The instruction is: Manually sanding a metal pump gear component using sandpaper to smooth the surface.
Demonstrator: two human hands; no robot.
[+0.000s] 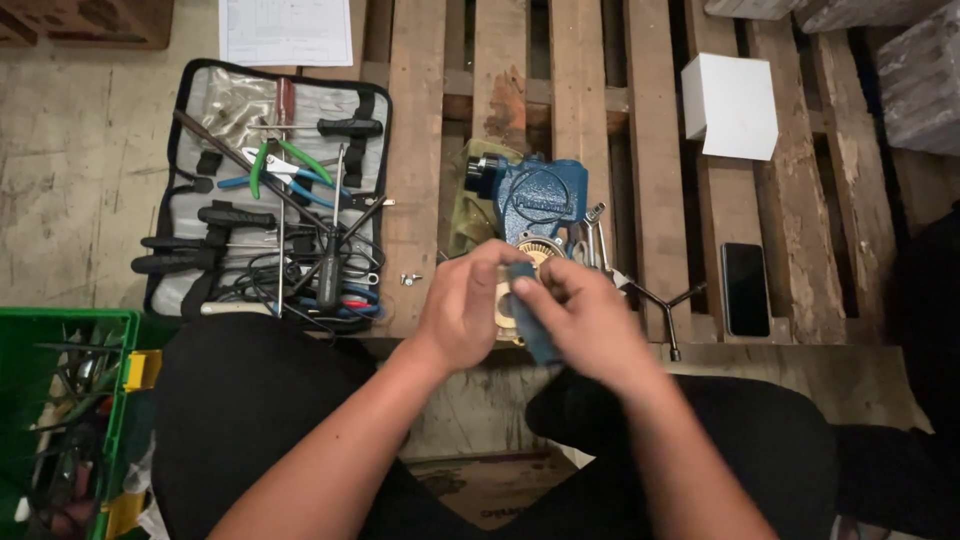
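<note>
Between the two hands, a brass disc [520, 290] is gripped by the left hand [465, 305], fingers curled round its edge. A dark blue pad [530, 310] is pinched in the right hand [590, 320] and pressed against the disc. Just beyond the fingertips, a blue vise [540, 200] is seen on the pallet [420, 150]. Well left of the left hand, an open tool case [270, 190] is laid out.

An open tool roll [270, 190], white box [730, 105], black phone [746, 288] and green crate [60, 330] surround the pallet [420, 120].
</note>
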